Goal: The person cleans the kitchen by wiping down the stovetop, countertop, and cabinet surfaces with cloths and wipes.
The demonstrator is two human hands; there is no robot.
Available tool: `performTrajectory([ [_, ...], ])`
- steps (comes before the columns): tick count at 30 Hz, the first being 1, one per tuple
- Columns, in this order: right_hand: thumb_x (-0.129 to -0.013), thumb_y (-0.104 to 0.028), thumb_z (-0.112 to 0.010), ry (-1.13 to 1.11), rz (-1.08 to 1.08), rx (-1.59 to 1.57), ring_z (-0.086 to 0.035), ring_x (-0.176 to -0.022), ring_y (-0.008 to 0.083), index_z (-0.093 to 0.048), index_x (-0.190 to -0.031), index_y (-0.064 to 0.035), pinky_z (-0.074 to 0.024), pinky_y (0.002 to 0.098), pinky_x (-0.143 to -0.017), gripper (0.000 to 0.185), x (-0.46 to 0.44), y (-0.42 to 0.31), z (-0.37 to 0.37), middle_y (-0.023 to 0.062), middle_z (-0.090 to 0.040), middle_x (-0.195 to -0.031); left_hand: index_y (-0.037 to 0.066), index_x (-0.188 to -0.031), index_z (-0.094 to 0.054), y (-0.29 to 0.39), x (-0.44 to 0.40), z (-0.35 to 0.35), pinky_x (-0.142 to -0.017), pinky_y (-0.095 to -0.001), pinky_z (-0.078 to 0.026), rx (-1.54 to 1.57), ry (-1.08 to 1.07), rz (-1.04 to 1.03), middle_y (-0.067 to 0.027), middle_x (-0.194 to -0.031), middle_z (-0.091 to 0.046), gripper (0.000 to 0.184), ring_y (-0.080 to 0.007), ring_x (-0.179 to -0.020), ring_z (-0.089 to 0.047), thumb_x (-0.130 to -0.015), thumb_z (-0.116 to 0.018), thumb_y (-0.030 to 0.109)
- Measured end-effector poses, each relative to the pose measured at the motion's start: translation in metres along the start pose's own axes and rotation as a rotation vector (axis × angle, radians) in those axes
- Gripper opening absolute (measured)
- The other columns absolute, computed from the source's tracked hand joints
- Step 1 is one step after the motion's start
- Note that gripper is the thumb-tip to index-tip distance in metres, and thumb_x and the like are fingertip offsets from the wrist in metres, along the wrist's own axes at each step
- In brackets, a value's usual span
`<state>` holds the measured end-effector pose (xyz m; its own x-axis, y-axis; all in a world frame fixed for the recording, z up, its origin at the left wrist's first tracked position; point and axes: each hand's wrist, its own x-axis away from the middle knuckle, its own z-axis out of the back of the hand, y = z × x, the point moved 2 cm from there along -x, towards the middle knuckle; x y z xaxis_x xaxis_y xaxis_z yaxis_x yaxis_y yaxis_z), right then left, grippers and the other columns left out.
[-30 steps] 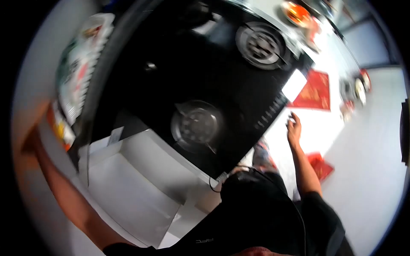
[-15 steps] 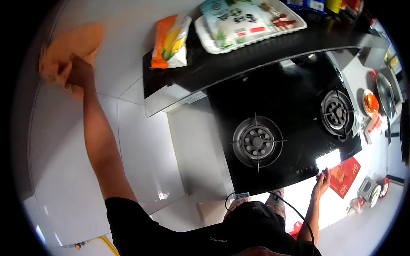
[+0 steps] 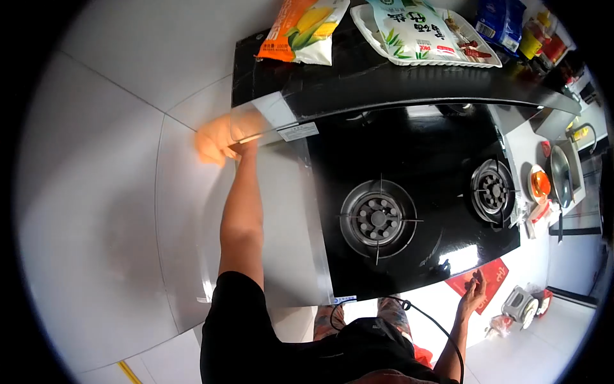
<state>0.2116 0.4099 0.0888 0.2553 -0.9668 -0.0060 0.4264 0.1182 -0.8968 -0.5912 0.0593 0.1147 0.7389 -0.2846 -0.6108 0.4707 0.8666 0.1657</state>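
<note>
Cloth (image 3: 214, 139), 1, orange & blurred by motion, is in L hand (image 3: 242, 148), at the L end of the hood-like black ledge (image 3: 268, 83), nr its clear panel; L grip is bunched on it, fingertips hidden. R hand (image 3: 474, 293) is nr the front edge of 1 black cooktop (image 3: 422, 160), over/beside 1 red sheet (image 3: 497, 274); R grip has fingers loosely curled, can't tell if it pinches anything. Cooktop has 2 burners (image 3: 378, 219), 1 nr each side. Up on ledge: 1 orange corn pkt (image 3: 307, 32), then 1 white tray (image 3: 409, 62) w/ 1 white-&-green pkt (image 3: 416, 29) lying on it, then 1 blue pkt (image 3: 500, 24). Far R, on white worktop (image 3: 521, 144): 1 plate (image 3: 533, 192) w/ orange contents, & 1 pan (image 3: 560, 173) just beside.
</note>
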Motion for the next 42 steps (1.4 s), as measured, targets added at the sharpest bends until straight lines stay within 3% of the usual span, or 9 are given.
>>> performTrajectory([
  [5, -0.107, -0.016, -0.055, 0.014, -0.001, -0.044, -0.065, -0.112, 0.0223, -0.059, -0.139, 0.0007, -0.0540, 0.0313, -0.085, 0.036, 0.005, 0.005, 0.023, 0.0147, -0.067, -0.127, 0.003, -0.122, -0.067, 0.026, -0.027, 0.039, -0.094, -0.0461, -0.052, 0.105, -0.136, 0.055, -0.0154, -0.122, -0.069, 0.042, -0.0345, -0.111, -0.066, -0.094, -0.066, 0.034],
  [13, -0.107, -0.019, -0.058, -0.056, 0.039, -0.072, -0.062, -0.094, 0.0146, -0.061, -0.138, 0.0017, -0.0506, 0.0276, -0.080, 0.038, -0.005, -0.016, -0.018, 0.0118, -0.068, -0.122, 0.003, -0.127, -0.064, -0.032, -0.284, 0.291, -0.100, -0.0442, -0.051, -0.037, 0.118, 0.129, -0.0151, -0.123, -0.071, 0.047, -0.0341, -0.113, -0.067, -0.099, -0.060, 0.041],
  [16, -0.108, -0.016, -0.054, -0.147, -0.073, -0.139, -0.061, -0.099, 0.0156, -0.058, -0.140, 0.0033, -0.0516, 0.0301, -0.084, 0.038, -0.004, -0.008, -0.037, 0.0131, -0.065, -0.124, 0.002, -0.124, -0.065, 0.004, -0.240, 0.385, -0.099, -0.0441, -0.052, -0.356, 0.714, -0.289, -0.0156, -0.120, -0.072, 0.045, -0.0346, -0.115, -0.067, -0.100, -0.058, 0.039],
  [20, -0.107, -0.022, -0.057, -0.148, -0.031, -0.203, -0.055, -0.085, 0.0114, -0.061, -0.138, 0.0025, -0.0472, 0.0280, -0.077, 0.040, -0.014, -0.020, -0.064, 0.0094, -0.068, -0.117, -0.001, -0.134, -0.060, -0.042, -0.255, 0.455, -0.100, -0.0479, -0.052, -0.566, 0.184, -0.113, -0.0210, -0.135, -0.065, 0.052, -0.0381, -0.121, -0.063, -0.103, -0.053, 0.041],
  [24, -0.106, -0.012, -0.053, -0.076, 0.011, -0.255, -0.059, -0.086, 0.0115, -0.065, -0.134, 0.0020, -0.0484, 0.0269, -0.075, 0.033, -0.033, -0.040, -0.072, 0.0103, -0.072, -0.114, 0.005, -0.147, -0.049, -0.045, -0.208, 0.402, -0.105, -0.0477, -0.050, -0.657, 0.008, -0.066, -0.0194, -0.146, -0.055, 0.055, -0.0360, -0.128, -0.058, -0.104, -0.049, 0.039],
  [29, -0.107, -0.014, -0.055, -0.099, 0.054, -0.187, -0.062, -0.090, 0.0118, -0.066, -0.132, 0.0017, -0.0499, 0.0259, -0.078, 0.032, -0.034, -0.038, -0.045, 0.0105, -0.072, -0.115, 0.004, -0.145, -0.049, -0.095, -0.144, 0.287, -0.113, -0.0463, -0.042, -0.563, -0.136, -0.361, -0.0186, -0.147, -0.053, 0.061, -0.0375, -0.134, -0.052, -0.096, -0.062, 0.038],
  [33, -0.106, -0.015, -0.056, -0.066, 0.028, -0.136, -0.061, -0.083, 0.0121, -0.068, -0.130, 0.0024, -0.0510, 0.0273, -0.076, 0.032, -0.011, -0.026, -0.021, 0.0104, -0.072, -0.109, 0.005, -0.132, -0.059, -0.067, -0.054, 0.231, -0.105, -0.0481, -0.046, -0.421, -0.213, -0.223, -0.0153, -0.134, -0.061, 0.052, -0.0357, -0.124, -0.058, -0.090, -0.069, 0.033],
  [37, -0.106, -0.018, -0.057, -0.054, 0.018, -0.065, -0.060, -0.084, 0.0135, -0.068, -0.129, 0.0029, -0.0495, 0.0286, -0.076, 0.034, 0.004, -0.020, -0.006, 0.0116, -0.072, -0.107, 0.006, -0.123, -0.066, -0.053, 0.001, 0.178, -0.099, -0.0490, -0.050, -0.257, 0.040, -0.279, -0.0132, -0.123, -0.068, 0.041, -0.0337, -0.114, -0.064, -0.089, -0.071, 0.029],
  [42, -0.106, -0.029, -0.058, -0.121, 0.016, 0.088, -0.059, -0.087, 0.0133, -0.069, -0.126, 0.0021, -0.0482, 0.0284, -0.076, 0.039, 0.018, -0.005, 0.013, 0.0081, -0.071, -0.108, 0.000, -0.127, -0.061, -0.090, 0.025, 0.051, -0.101, -0.0477, -0.049, -0.238, -0.417, 0.099, -0.0188, -0.125, -0.067, 0.042, -0.0403, -0.115, -0.063, -0.098, -0.058, 0.029],
])
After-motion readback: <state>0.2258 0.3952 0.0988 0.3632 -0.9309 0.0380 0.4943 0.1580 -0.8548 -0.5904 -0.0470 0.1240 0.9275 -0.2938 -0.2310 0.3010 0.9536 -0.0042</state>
